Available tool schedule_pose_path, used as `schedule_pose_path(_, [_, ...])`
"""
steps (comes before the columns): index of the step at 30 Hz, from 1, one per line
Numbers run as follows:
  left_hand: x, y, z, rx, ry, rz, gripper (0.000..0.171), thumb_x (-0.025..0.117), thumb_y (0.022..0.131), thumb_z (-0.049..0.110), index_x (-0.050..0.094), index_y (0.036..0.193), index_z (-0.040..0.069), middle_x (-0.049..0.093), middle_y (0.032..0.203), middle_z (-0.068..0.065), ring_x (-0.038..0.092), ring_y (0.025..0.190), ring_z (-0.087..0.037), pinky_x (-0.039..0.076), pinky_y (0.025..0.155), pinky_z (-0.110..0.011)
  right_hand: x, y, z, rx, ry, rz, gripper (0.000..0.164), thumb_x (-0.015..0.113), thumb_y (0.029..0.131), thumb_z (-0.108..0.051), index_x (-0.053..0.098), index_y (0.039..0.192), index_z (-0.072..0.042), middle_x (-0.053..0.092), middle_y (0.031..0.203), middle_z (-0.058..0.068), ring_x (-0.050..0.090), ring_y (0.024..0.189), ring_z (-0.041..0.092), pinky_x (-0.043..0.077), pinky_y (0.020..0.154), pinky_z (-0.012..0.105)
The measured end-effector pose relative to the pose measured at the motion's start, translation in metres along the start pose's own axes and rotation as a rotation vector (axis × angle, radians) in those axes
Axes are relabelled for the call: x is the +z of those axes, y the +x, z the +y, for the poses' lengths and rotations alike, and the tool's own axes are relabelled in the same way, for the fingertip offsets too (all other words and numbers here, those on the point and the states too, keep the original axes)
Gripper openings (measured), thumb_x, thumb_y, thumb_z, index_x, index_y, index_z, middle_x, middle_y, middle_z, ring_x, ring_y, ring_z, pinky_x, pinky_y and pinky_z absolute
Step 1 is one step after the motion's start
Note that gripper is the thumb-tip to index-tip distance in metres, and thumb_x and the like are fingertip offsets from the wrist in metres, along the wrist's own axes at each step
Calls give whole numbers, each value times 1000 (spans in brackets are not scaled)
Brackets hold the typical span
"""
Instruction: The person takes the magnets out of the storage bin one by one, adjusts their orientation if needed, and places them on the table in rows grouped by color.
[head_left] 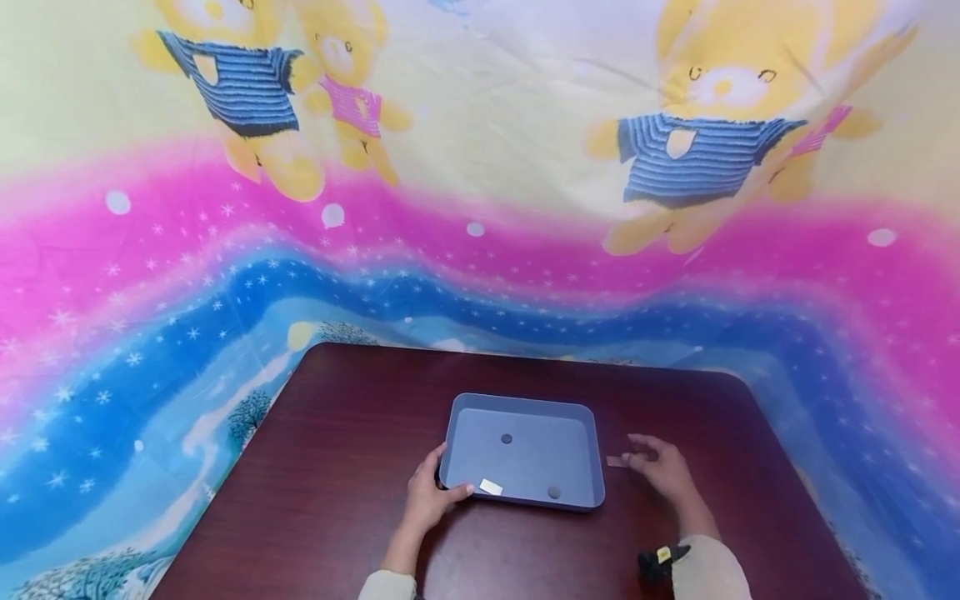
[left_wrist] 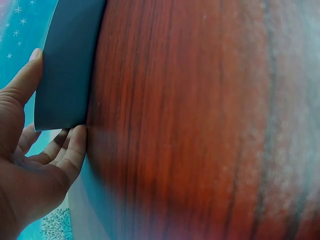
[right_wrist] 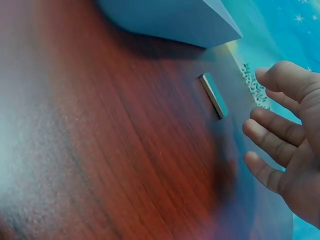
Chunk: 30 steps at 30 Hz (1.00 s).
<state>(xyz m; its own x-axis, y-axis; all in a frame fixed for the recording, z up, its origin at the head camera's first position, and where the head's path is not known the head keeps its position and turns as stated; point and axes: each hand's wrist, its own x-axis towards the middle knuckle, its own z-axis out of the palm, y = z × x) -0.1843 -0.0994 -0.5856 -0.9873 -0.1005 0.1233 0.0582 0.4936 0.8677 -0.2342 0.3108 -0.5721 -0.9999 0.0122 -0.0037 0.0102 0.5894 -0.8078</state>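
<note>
A dark red-brown tabletop (head_left: 341, 442) with rounded far corners and streaky grain stands before a printed cloth (head_left: 495, 108), which shows past both its sides. High up, a big yellow bear (head_left: 240, 87) in a blue striped shirt and, to the right, another big bear (head_left: 712, 162) each have a smaller companion in pink (the right-hand little one shows only in part). Below, a wavy pink band (head_left: 420, 200) meets a blue band (head_left: 273, 271), with white snowflakes and pale round spots. A tree (head_left: 250, 414) is printed near the left edge.
</note>
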Motion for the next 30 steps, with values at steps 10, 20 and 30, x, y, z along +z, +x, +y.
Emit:
schedule_pose_path(10, [-1,-1,-2,9,-8,-10,87,87,61,28,46,134,5,52,122,-22,50,108,-36,39,88,-49,-2,-12,-27,9,69,-41,65,69,85,-29,43,137,0,45,130,28,50,112,40,40,90,52])
schedule_pose_path(20, [-2,0,-2,-5,11,-47,90,86,63,30,43,138,8,51,124,-21,48,109,-36,38,89,-50,8,-9,-60,-48,180,-93,64,71,83,-21,43,137,-3,42,133,28,53,108,41,48,79,48])
schedule_pose_path(30, [-5,1,3,-28,71,-59,90,86,64,33,44,139,6,50,125,-25,45,112,-43,38,89,-53,28,11,-80,10,159,-139,71,76,77,-36,46,138,-15,45,135,21,46,117,39,48,72,54])
